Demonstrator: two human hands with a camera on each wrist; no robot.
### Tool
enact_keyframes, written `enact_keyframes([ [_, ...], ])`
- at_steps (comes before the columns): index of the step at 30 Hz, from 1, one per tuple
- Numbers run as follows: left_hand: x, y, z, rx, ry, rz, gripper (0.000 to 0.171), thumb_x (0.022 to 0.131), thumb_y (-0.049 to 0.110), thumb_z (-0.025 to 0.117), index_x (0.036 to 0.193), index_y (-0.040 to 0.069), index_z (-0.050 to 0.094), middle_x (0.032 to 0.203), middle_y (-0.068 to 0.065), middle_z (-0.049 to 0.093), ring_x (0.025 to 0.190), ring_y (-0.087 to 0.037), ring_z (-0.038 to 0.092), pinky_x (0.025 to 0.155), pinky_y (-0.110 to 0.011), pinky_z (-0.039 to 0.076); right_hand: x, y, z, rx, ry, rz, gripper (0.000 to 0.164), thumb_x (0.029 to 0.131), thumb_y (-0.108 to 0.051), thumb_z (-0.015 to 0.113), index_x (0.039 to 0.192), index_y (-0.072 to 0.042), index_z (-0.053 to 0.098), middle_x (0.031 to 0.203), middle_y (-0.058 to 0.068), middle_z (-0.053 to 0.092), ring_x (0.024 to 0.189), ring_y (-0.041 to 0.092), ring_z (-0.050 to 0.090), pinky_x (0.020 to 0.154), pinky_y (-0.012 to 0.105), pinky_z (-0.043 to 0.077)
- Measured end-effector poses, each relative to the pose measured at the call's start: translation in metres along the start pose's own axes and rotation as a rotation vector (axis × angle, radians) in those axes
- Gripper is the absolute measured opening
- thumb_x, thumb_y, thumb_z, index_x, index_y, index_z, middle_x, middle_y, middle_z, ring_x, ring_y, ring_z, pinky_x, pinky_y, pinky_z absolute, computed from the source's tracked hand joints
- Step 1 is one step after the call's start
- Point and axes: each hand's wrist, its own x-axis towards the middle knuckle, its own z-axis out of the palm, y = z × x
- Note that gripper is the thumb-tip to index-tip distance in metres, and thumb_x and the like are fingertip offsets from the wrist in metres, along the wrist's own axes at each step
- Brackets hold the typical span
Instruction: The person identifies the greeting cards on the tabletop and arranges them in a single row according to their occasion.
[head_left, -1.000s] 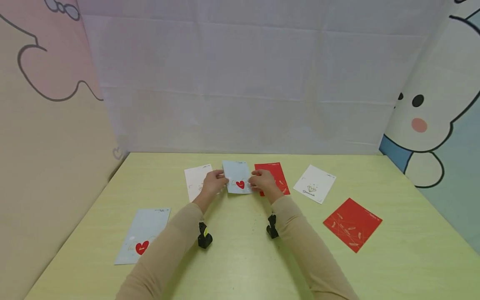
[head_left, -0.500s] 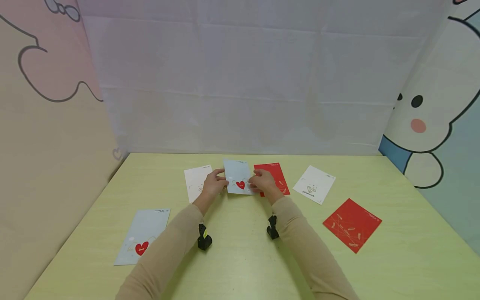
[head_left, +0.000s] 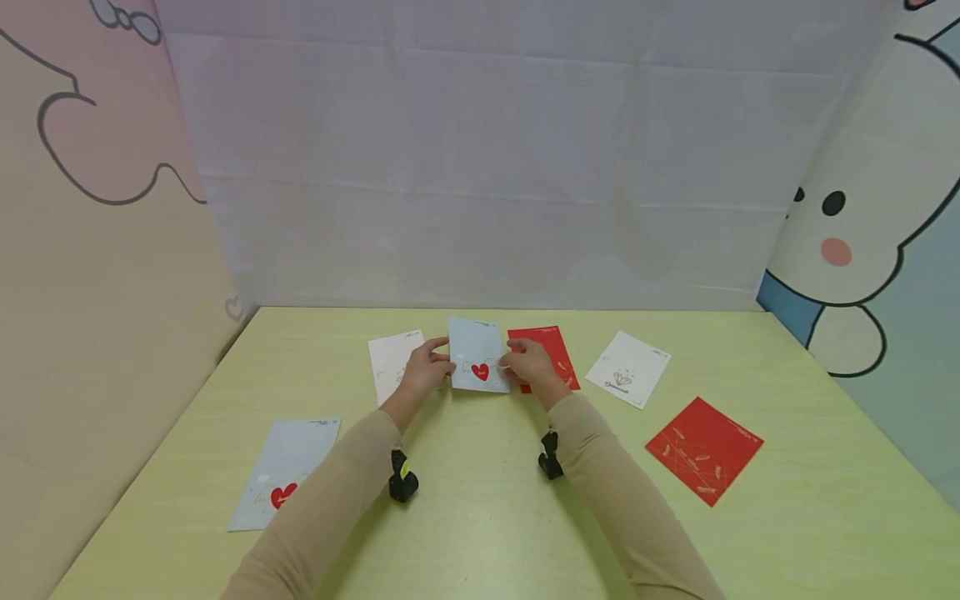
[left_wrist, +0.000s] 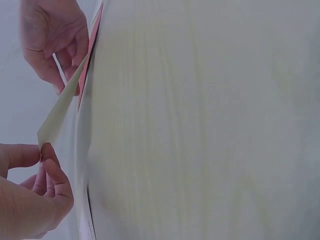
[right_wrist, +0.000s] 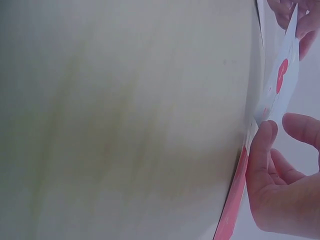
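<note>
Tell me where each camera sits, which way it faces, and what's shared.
Head: worn on the head, facing forward and down at the table and white backdrop; left hand, right hand and beige sleeves show.
Left wrist: on that wrist, facing the table and held heart card; left hand lower left, right hand upper left.
Right wrist: on that wrist, facing the same; right hand lower right, part of left hand upper right.
Shared: both wrist views catch the heart card from opposite ends.

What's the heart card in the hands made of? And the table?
The held heart card looks like stiff paper or thin card, smooth and fairly matte: its edge looks very thin in the wrist views. The table may be wood or wood-look laminate, smooth, with faint grain-like streaks.
</note>
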Motion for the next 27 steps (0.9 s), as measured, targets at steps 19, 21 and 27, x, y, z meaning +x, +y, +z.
enact_keyframes([
  [19,-0.009,-0.002,-0.02,-0.032,-0.095,0.031,0.051,0.083,-0.004,0.055,0.131,0.004,0.04,0.101,-0.018,0.053,0.082,-0.019,0.053,0.065,-0.024,0.046,-0.011,-0.001,-0.004,-0.061,-0.037,-0.123,0.044,0.083,-0.009,0.061,0.125,-0.009,0.049,0.102,0.011,0.051,0.086,0.023,0.055,0.07,0.029,0.049],
  [21,-0.011,-0.003,-0.023,-0.033,-0.097,0.029,0.051,0.083,-0.004,0.055,0.132,0.005,0.04,0.1,-0.017,0.053,0.081,-0.019,0.053,0.066,-0.024,0.046,-0.013,-0.001,-0.004,-0.059,-0.046,-0.153,0.043,0.083,-0.006,0.06,0.125,-0.007,0.049,0.1,0.012,0.052,0.084,0.024,0.055,0.07,0.029,0.049],
  [27,-0.016,-0.003,-0.029,-0.049,-0.113,0.033,0.051,0.083,-0.005,0.054,0.131,0.003,0.04,0.099,-0.016,0.053,0.078,-0.017,0.053,0.07,-0.028,0.047,-0.023,-0.001,-0.005,-0.052,-0.074,-0.199,0.045,0.082,-0.002,0.06,0.126,-0.005,0.047,0.097,0.012,0.052,0.084,0.024,0.054,0.07,0.032,0.049],
])
